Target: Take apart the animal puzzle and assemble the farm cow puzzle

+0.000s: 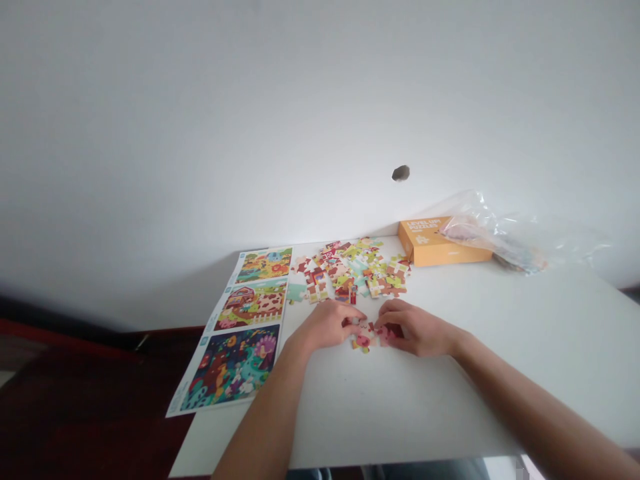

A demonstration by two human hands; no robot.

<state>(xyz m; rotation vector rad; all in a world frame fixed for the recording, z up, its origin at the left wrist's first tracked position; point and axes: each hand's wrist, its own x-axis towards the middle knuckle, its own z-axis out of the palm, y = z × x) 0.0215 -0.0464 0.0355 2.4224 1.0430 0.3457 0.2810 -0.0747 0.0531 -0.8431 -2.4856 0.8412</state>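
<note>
On the smooth white table (450, 400), left hand (327, 325) and right hand (415, 329) pinch flat, knobbed puzzle pieces (367, 337).

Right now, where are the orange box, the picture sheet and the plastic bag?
orange box (450, 255), head view, on its front side.
picture sheet (253, 305), head view, on its middle picture.
plastic bag (505, 237), head view, on its crumpled middle.

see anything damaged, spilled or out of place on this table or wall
A dark spot mars the white wall above the orange box; it looks like a hole or chip. A crumpled clear bag sprawls over the box's right end.
</note>
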